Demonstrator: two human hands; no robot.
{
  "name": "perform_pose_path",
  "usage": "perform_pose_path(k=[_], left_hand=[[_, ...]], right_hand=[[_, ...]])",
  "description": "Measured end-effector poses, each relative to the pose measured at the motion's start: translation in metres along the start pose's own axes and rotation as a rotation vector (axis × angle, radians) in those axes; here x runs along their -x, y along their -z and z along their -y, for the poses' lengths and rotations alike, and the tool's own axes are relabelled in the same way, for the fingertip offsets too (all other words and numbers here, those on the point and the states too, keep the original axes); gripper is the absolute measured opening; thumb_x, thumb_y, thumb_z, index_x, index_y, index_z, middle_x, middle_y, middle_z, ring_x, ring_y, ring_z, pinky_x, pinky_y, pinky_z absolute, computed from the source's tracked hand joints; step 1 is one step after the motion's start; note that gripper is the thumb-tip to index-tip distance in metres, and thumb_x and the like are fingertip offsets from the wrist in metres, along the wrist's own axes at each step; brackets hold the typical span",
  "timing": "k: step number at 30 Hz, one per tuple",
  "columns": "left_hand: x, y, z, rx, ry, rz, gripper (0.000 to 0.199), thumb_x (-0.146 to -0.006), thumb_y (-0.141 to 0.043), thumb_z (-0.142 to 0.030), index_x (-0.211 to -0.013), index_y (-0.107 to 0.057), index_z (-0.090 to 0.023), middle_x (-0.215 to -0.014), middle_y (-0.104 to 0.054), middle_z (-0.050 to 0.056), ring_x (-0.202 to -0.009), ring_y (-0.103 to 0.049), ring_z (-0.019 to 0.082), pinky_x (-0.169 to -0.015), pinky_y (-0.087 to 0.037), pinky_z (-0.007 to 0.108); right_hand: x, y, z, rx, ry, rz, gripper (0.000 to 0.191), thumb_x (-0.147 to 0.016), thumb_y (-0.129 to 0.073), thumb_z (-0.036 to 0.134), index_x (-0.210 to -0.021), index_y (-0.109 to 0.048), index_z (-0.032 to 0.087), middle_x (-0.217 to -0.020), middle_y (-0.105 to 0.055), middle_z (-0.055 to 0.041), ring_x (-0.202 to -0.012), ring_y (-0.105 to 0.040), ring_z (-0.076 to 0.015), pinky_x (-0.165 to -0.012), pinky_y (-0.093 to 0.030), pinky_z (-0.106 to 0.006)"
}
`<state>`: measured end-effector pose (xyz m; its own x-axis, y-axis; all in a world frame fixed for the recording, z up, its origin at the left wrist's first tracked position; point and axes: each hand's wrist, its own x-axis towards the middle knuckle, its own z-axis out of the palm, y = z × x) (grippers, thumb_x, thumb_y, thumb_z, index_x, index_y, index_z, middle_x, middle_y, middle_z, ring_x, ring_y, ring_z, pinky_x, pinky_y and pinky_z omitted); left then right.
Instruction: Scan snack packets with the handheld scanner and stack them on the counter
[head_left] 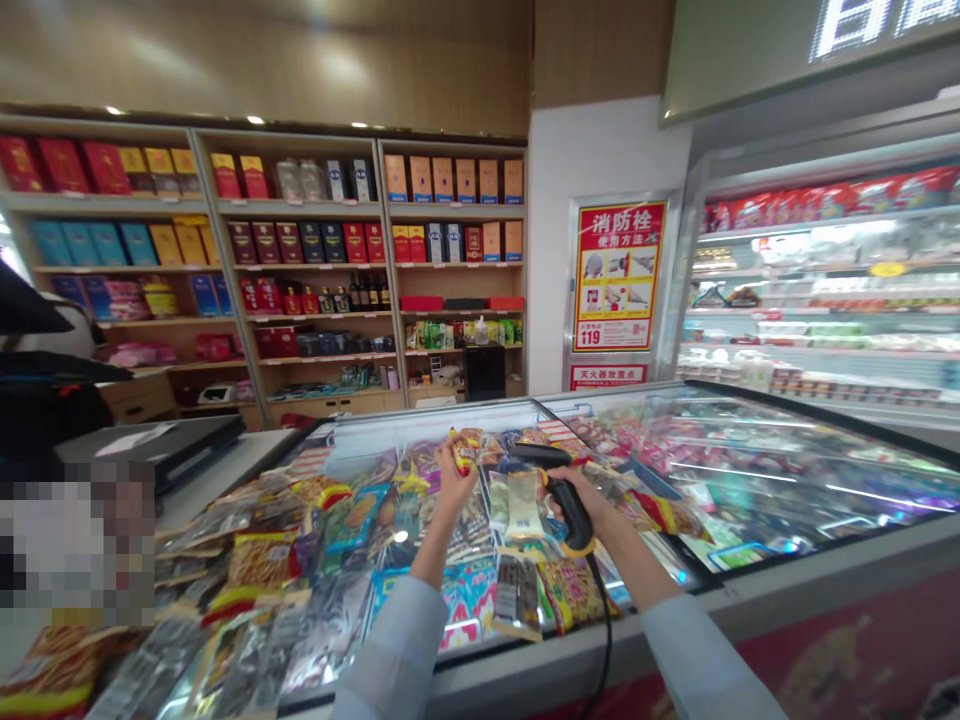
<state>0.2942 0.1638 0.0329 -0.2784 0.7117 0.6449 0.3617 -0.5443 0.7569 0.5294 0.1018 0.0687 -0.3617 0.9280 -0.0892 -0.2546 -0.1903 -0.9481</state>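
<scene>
A small shop stretches ahead, with wooden shelves (457, 205) of boxed goods and bottles along the far wall. A red fire-hydrant sign (619, 275) hangs beside a chilled display case (825, 300). In front lies a glass-topped chest freezer (750, 470), with snack packets (255, 570) heaped across its near side.

Both forearms reach over the heap in pale blue sleeves (390, 640). The left hand (456, 478) is closed around a small red-and-yellow packet (461, 450), holding it upright above the pile. The right hand (576, 505) is wrapped firmly around the handle of a black barcode scanner (568, 508), its head angled toward the packet but not touching it. A black cord (604, 640) hangs below. A pale packet (523, 505) sits just under the scanner head; whether it is held, I cannot tell. Gripping the small packet low keeps most of it uncovered, which looks sound.
</scene>
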Motion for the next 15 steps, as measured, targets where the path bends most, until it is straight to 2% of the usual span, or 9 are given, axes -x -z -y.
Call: perform_pose_path(k=[4,10,13,15], left_hand=[[-0.003,-0.003,-0.004,0.007,-0.091,0.015,0.063,-0.055,-0.053,-0.007,-0.116,-0.047,-0.022,-0.110,-0.041,0.007,-0.110,-0.043,0.023,-0.101,-0.036,0.043],[-0.003,-0.008,-0.002,0.004,-0.170,0.046,0.058,-0.053,-0.049,-0.005,-0.108,-0.048,-0.021,-0.110,-0.040,0.006,-0.115,-0.040,0.023,-0.106,-0.030,0.044],[-0.003,-0.008,-0.004,-0.037,-0.126,0.052,0.057,-0.052,-0.049,-0.005,-0.107,-0.046,-0.020,-0.112,-0.040,0.007,-0.116,-0.039,0.023,-0.106,-0.030,0.043],[-0.005,-0.005,-0.006,-0.119,-0.044,0.078,0.057,-0.052,-0.051,-0.005,-0.106,-0.045,-0.019,-0.112,-0.041,0.008,-0.116,-0.040,0.024,-0.105,-0.031,0.041]], right_hand=[[-0.001,0.002,0.000,-0.008,-0.030,-0.036,0.029,-0.078,-0.051,0.037,-0.065,-0.061,0.013,-0.041,-0.053,-0.0021,-0.034,-0.045,-0.0091,-0.036,-0.035,-0.018],[-0.004,0.001,-0.004,0.004,-0.039,-0.050,0.029,-0.079,-0.047,0.036,-0.067,-0.062,0.013,-0.040,-0.052,-0.0019,-0.034,-0.044,-0.0096,-0.036,-0.034,-0.018],[-0.001,-0.006,-0.004,-0.010,-0.026,-0.038,0.025,-0.077,-0.050,0.034,-0.069,-0.061,0.014,-0.040,-0.052,-0.0016,-0.035,-0.045,-0.0106,-0.035,-0.034,-0.019],[-0.001,-0.014,-0.004,-0.024,-0.022,-0.015,0.022,-0.076,-0.052,0.033,-0.069,-0.061,0.014,-0.040,-0.052,-0.0011,-0.036,-0.045,-0.0108,-0.035,-0.034,-0.019]])
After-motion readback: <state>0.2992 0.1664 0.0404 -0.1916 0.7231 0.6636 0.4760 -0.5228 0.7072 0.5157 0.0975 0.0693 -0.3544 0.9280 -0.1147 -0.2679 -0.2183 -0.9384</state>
